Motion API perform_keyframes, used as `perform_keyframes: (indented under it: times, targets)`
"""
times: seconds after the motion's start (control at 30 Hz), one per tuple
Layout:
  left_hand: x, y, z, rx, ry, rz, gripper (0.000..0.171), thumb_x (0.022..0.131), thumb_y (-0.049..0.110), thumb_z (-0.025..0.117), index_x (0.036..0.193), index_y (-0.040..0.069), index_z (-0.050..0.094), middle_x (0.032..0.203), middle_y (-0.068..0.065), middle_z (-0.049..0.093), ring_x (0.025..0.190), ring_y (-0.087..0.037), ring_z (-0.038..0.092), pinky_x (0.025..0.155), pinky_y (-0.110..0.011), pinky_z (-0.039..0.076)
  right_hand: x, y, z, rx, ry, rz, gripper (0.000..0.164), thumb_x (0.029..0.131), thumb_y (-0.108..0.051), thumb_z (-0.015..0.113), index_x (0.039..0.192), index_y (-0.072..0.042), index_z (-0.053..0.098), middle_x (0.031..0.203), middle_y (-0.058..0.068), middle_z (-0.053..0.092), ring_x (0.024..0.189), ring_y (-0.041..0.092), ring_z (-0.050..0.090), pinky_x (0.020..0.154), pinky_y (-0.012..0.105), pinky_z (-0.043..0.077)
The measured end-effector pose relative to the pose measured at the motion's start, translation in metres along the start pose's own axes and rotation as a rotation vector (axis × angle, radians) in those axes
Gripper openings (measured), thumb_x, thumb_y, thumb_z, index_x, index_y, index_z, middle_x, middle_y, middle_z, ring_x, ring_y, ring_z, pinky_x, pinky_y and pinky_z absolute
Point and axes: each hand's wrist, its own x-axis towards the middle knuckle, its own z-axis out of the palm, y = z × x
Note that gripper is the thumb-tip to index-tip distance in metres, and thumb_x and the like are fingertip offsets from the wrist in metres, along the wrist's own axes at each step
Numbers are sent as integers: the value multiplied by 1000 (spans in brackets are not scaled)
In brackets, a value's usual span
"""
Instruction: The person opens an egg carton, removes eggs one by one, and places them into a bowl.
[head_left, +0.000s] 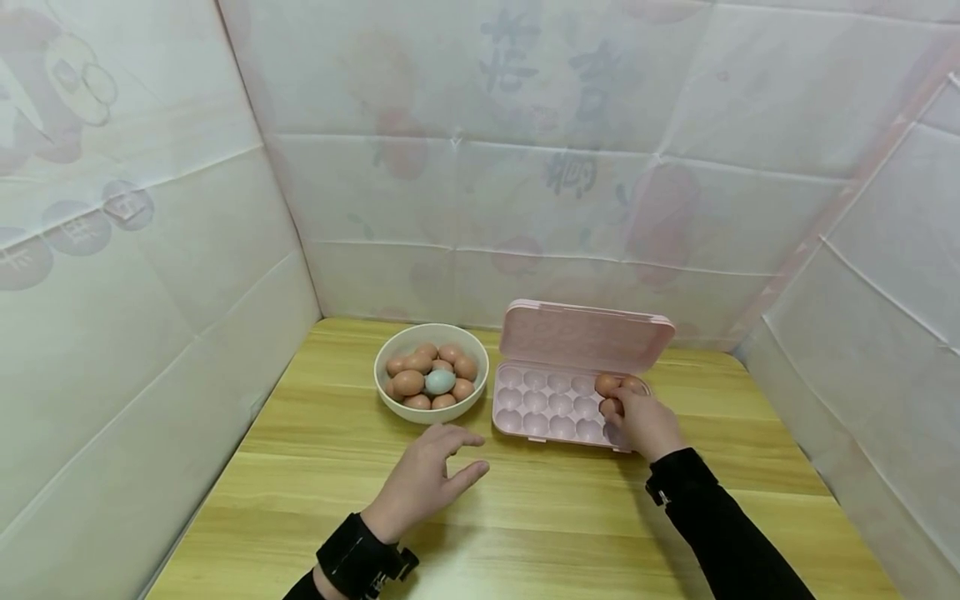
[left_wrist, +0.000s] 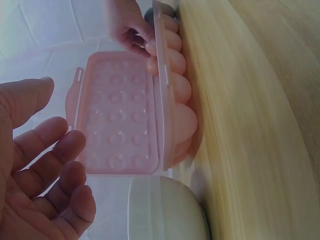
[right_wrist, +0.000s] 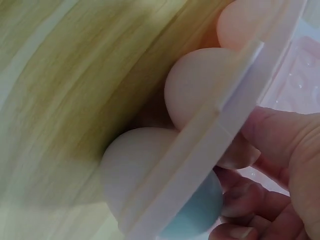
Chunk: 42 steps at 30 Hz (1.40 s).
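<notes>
A pink egg carton lies open with its lid tilted up behind it. At its right end, my right hand pinches a brown egg between thumb and fingers, low over the cups. Two more brown eggs sit in the back row there. A pale blue egg rests in the carton's right front corner, beside my fingertips; the hand covers it in the head view. My left hand hovers in front of the bowl, fingers loosely bent, holding nothing.
Left of the carton stands a cream bowl with several brown eggs and one pale blue egg. Both are on a wood-grain table, with printed white sheeting hanging at the back and sides.
</notes>
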Motion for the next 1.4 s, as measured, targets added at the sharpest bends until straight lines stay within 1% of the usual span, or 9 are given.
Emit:
perform_keyframes:
  times: [0.17, 0.33, 0.5, 0.6, 0.7, 0.83, 1.0, 1.2, 1.4]
  targets:
    - [0, 0, 2, -2, 2, 4, 30, 95, 31, 83, 121, 18, 77, 121, 3, 77, 111, -13, 68, 89, -33, 61, -6, -2, -9, 41, 47, 11, 38, 99, -21, 77, 129, -1, 69, 106, 26, 75, 86, 43, 75, 71, 57, 60]
    - [1, -1, 3, -6, 5, 14, 30, 93, 29, 85, 120, 17, 77, 121, 2, 77, 111, -14, 68, 87, -31, 61, -10, -14, -26, 183, 80, 25, 43, 101, -26, 76, 135, 0, 68, 107, 19, 78, 84, 28, 72, 77, 50, 60]
    - [4, -1, 3, 13, 19, 56, 31, 92, 27, 86, 120, 17, 76, 122, 1, 76, 115, -16, 70, 94, -34, 62, -20, -32, -41, 434, 70, 60, 47, 105, -33, 71, 142, -4, 66, 116, 14, 77, 88, 18, 66, 76, 30, 56]
    - [7, 0, 4, 29, 42, 92, 31, 91, 26, 87, 119, 16, 76, 122, 1, 75, 115, -16, 71, 96, -34, 62, -27, -41, -45, 611, 61, 73, 47, 106, -34, 69, 145, -8, 65, 122, 13, 73, 88, 15, 63, 74, 23, 54]
    - [11, 0, 5, 50, 82, 146, 32, 90, 24, 88, 118, 15, 76, 120, 1, 74, 115, -15, 70, 95, -32, 62, -34, -51, -47, 788, 51, 76, 45, 107, -32, 68, 146, -11, 64, 126, 9, 68, 90, 10, 62, 76, 20, 53]
    - [16, 3, 5, 79, 146, 223, 35, 88, 21, 90, 119, 13, 75, 121, 0, 75, 116, -15, 71, 94, -30, 62, -42, -68, -49, 1041, 1, 88, 44, 108, -26, 66, 147, -7, 62, 123, -1, 69, 100, 3, 65, 82, 18, 53]
    - [21, 10, 6, 97, 199, 300, 41, 86, 16, 91, 122, 9, 74, 125, -5, 74, 116, -18, 72, 95, -30, 62, -52, -86, -45, 1255, -119, 126, 50, 111, -25, 60, 154, -2, 51, 110, -13, 70, 91, 2, 57, 77, 20, 48]
    - [26, 16, 8, 112, 266, 401, 44, 84, 14, 92, 123, 7, 73, 126, -6, 74, 116, -19, 73, 98, -28, 61, -59, -101, -35, 1384, -189, 81, 44, 112, -21, 58, 151, -1, 52, 101, -14, 65, 82, 4, 49, 70, 29, 37]
    - [31, 23, 9, 151, 320, 504, 58, 80, 23, 95, 129, 6, 72, 128, -8, 73, 116, -20, 73, 100, -28, 60, -64, -114, -29, 1384, -261, 62, 48, 113, -21, 56, 153, 4, 49, 101, -14, 63, 82, 5, 47, 72, 29, 37]
